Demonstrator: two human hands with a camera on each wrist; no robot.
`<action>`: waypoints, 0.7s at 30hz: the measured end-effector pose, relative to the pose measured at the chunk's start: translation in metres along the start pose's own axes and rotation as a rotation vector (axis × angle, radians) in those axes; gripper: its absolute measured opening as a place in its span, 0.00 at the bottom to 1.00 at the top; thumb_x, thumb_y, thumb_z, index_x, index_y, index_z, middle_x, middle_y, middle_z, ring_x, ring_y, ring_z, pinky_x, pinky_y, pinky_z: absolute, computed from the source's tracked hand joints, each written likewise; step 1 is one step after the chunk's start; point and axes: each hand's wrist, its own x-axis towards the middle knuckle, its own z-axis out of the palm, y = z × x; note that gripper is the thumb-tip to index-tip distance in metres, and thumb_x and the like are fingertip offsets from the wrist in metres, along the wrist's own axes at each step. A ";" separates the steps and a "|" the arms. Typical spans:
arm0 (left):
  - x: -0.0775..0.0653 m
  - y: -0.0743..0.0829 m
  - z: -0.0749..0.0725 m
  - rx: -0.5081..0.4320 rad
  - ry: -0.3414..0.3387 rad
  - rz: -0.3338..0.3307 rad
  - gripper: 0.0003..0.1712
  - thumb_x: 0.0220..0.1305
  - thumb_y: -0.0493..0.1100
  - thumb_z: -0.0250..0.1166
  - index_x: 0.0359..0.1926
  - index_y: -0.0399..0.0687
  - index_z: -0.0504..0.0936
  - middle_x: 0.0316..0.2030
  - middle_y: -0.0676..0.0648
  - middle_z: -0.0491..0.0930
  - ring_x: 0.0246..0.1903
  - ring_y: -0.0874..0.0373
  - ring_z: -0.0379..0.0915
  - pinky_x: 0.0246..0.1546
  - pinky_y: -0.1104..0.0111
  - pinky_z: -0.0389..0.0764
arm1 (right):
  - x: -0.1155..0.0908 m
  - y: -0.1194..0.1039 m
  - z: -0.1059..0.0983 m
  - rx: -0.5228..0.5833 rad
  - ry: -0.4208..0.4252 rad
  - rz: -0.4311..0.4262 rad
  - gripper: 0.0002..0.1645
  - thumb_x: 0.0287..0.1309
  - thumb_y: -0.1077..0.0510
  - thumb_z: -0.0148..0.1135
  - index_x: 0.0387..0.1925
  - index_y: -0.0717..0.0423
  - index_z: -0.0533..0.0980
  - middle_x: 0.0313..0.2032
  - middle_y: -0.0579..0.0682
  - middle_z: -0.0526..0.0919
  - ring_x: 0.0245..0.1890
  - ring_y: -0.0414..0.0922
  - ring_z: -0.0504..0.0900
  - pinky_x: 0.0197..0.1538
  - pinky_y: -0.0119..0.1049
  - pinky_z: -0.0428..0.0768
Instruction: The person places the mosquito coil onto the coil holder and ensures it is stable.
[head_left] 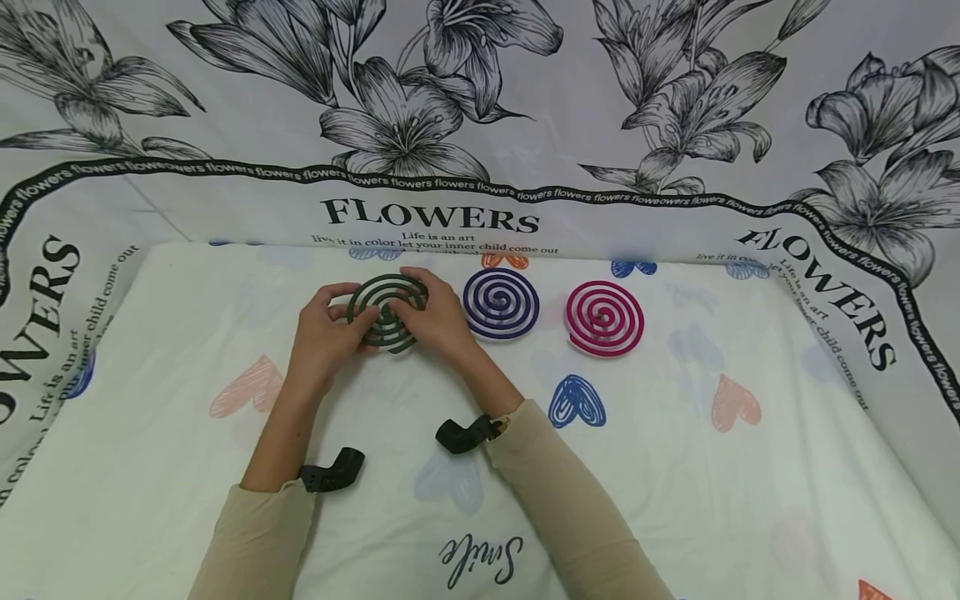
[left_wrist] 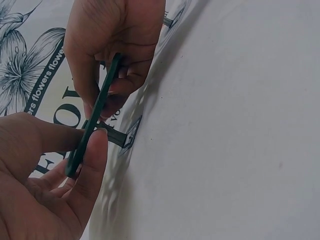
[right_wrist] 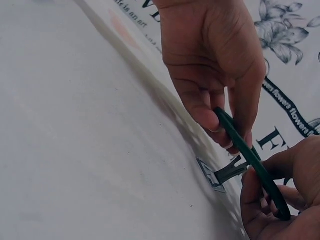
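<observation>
A dark green spiral mosquito coil (head_left: 386, 315) lies level between both hands at the left of the row. My left hand (head_left: 322, 337) pinches its left side, thumb on top and fingers beneath. On the opposite side my right hand (head_left: 437, 317) grips the rim, its thumb reaching toward the centre. Under the coil, a small metal stand (left_wrist: 115, 135) rises from a flat base on the cloth; in the right wrist view the stand (right_wrist: 231, 172) reaches up to the coil's middle. Fingers partly hide the coil's edges.
Right of the hands sit a purple-blue coil (head_left: 500, 302) and, beyond it, a pink coil (head_left: 603, 317). All are on a white cloth (head_left: 660, 467) printed with hearts. A flower-printed sheet (head_left: 247, 196) rises behind. Black wrist cameras sit on both forearms.
</observation>
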 end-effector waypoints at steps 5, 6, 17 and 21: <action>0.000 0.000 0.001 0.003 -0.008 0.000 0.36 0.75 0.44 0.66 0.77 0.42 0.63 0.58 0.29 0.80 0.26 0.70 0.83 0.30 0.71 0.90 | 0.000 0.000 0.000 0.001 0.003 0.012 0.31 0.69 0.57 0.68 0.71 0.52 0.74 0.65 0.53 0.83 0.66 0.48 0.80 0.72 0.44 0.76; 0.000 0.000 0.001 0.005 -0.011 -0.002 0.36 0.75 0.44 0.65 0.77 0.41 0.63 0.58 0.28 0.80 0.26 0.70 0.83 0.30 0.71 0.90 | 0.000 0.000 0.000 0.001 0.002 0.015 0.31 0.69 0.57 0.68 0.71 0.52 0.74 0.65 0.53 0.83 0.66 0.48 0.80 0.72 0.43 0.76; -0.001 0.001 -0.001 0.098 0.010 -0.001 0.34 0.75 0.47 0.66 0.75 0.41 0.66 0.57 0.29 0.85 0.31 0.72 0.83 0.34 0.80 0.84 | -0.001 0.000 0.003 -0.030 0.000 0.029 0.30 0.69 0.55 0.68 0.71 0.51 0.74 0.64 0.54 0.83 0.66 0.49 0.81 0.71 0.44 0.77; -0.001 0.001 -0.003 0.108 0.019 0.005 0.35 0.75 0.48 0.66 0.75 0.41 0.67 0.56 0.29 0.86 0.32 0.72 0.83 0.34 0.80 0.83 | -0.003 -0.002 0.005 -0.044 -0.006 0.027 0.30 0.69 0.54 0.67 0.71 0.50 0.74 0.63 0.54 0.84 0.63 0.50 0.82 0.68 0.44 0.79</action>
